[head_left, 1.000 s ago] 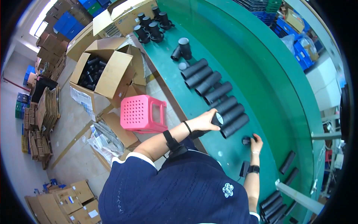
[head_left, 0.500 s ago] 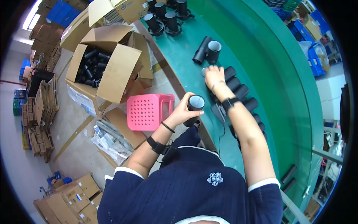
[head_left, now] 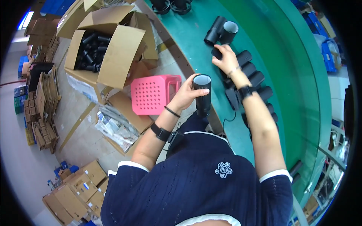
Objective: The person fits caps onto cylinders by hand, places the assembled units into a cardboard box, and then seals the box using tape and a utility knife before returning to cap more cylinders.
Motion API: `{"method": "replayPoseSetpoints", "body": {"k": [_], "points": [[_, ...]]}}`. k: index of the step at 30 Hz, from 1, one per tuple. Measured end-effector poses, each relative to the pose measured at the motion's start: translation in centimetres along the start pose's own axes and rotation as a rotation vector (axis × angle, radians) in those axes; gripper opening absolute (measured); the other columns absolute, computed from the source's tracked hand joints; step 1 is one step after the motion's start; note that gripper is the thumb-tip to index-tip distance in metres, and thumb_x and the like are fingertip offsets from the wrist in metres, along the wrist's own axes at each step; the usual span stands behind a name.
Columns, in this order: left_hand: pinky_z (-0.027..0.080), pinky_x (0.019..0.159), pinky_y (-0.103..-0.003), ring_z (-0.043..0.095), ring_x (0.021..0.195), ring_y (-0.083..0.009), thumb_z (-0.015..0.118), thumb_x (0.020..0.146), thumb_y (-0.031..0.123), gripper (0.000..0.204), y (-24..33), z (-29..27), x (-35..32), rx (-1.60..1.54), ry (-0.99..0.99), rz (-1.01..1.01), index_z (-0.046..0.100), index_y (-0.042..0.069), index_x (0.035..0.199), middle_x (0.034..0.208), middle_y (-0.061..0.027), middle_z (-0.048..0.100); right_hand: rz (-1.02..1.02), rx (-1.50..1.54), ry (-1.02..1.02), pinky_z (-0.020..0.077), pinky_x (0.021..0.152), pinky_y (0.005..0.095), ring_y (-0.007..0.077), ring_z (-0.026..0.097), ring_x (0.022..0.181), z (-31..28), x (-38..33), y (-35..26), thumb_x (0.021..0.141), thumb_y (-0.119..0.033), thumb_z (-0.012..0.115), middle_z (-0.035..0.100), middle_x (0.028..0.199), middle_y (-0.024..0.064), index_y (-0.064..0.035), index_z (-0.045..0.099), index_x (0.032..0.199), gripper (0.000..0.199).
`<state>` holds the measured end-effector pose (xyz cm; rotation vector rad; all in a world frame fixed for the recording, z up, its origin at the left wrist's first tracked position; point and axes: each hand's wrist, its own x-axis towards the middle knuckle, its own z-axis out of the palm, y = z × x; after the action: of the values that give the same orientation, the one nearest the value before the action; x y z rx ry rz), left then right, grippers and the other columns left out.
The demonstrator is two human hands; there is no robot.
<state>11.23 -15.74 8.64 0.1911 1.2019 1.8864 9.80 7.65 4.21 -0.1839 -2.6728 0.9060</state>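
My left hand (head_left: 185, 93) is wrapped round a black cylindrical lamp housing (head_left: 204, 101), its pale-lined open end facing up. It is held at the table's near edge. Over the green table, my right hand (head_left: 229, 62) pinches a small dark round piece (head_left: 217, 53) between thumb and fingers; its exact kind does not show. Just beyond that hand, one black cylinder (head_left: 228, 33) with a pale inside stands upright beside a black cylinder lying on its side (head_left: 215, 30). Several more black cylinders (head_left: 256, 79) lie in a row under and beside my right forearm.
A dark device with a cable (head_left: 232, 98) sits on the green table (head_left: 188, 35) near my right wrist. Black ringed fittings (head_left: 181, 6) stand at its far end. Left of the table are a pink stool (head_left: 151, 95) and an open carton (head_left: 122, 56) holding black parts.
My right hand has lifted slightly from the table and now shows a dark round piece between its fingers. My left hand has tilted the cylinder so more of its side shows. The view has shifted.
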Motion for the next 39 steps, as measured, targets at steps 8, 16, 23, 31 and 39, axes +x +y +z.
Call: {"method": "replayPoseSetpoints", "body": {"k": [8,16,23,31,39], "points": [[0.042,0.098,-0.033,0.054,0.111,-0.0170,0.075,0.079,0.013,0.063,-2.7,9.5,-0.9,0.010,-0.418,-0.281,0.042,0.005,0.132,0.118,-0.0077,0.057,0.445,2.169,0.098,0.0478,0.084,0.0391,0.0282,0.055,0.094,-13.4,-18.4,-1.2,0.089,-0.031,0.050,0.055,0.122,0.0208,0.0055,0.040,0.134,0.059],[0.043,0.092,-0.029,0.050,0.108,-0.0126,0.079,0.074,0.006,0.067,-12.0,22.2,-2.4,0.174,-0.897,-0.505,0.042,0.007,0.129,0.113,-0.0014,0.052,0.320,1.964,0.613,0.0469,0.078,0.0349,0.0281,0.053,0.092,-21.2,-36.8,-2.3,0.092,-0.028,0.049,0.052,0.121,0.0214,-0.0105,0.040,0.139,0.051],[0.047,0.090,-0.029,0.054,0.106,-0.0128,0.081,0.071,0.005,0.065,-20.3,30.0,-6.1,0.465,-1.113,-0.428,0.046,0.005,0.126,0.114,-0.0027,0.056,0.521,1.524,0.801,0.0503,0.085,0.0293,0.0218,0.057,0.096,-25.6,-50.6,-5.5,0.085,-0.020,0.063,0.047,0.131,0.0181,0.0011,0.033,0.140,0.066],[0.038,0.103,-0.034,0.048,0.118,-0.0189,0.079,0.075,0.012,0.074,-27.2,33.6,-9.8,0.777,-1.320,-0.229,0.038,0.004,0.136,0.122,-0.0096,0.052,0.705,0.942,0.627,0.0494,0.087,0.0296,0.0131,0.055,0.095,-26.8,-59.4,-6.3,0.081,-0.002,0.067,0.049,0.128,0.0066,-0.0045,0.046,0.137,0.059],[0.040,0.099,-0.039,0.049,0.117,-0.0248,0.077,0.076,0.017,0.071,-29.2,35.0,-10.7,0.891,-1.296,-0.144,0.036,0.003,0.133,0.122,-0.0156,0.050,0.670,0.453,0.430,0.0481,0.089,0.0304,0.0182,0.053,0.106,-27.8,-59.8,-5.9,0.074,0.000,0.071,0.049,0.125,0.0090,-0.0046,0.054,0.128,0.058]]}}
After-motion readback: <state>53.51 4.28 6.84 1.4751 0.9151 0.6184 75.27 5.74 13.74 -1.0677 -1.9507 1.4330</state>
